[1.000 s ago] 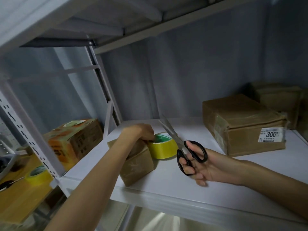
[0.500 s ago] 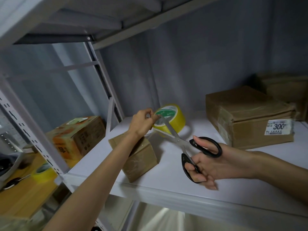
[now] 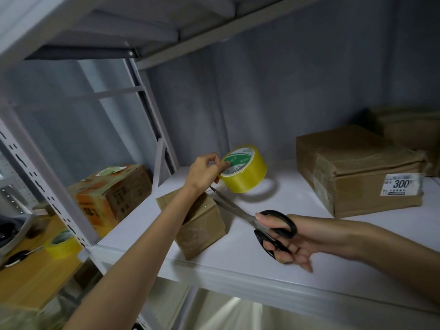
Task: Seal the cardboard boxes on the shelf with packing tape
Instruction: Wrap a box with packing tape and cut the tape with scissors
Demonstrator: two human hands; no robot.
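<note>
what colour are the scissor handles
Black. The scissors show clearly in the head view, their handles gripped by the right hand.

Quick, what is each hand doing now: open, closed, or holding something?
Left hand: holds the tape roll, lifted above the small box.
Right hand: holds the scissors, fingers in the handles.

The tape (image 3: 242, 169) is yellow with a green-and-white core label. The scissors (image 3: 266, 226) have black handles. The boxes (image 3: 357, 172) are brown, the shelf (image 3: 238, 258) white.
</note>
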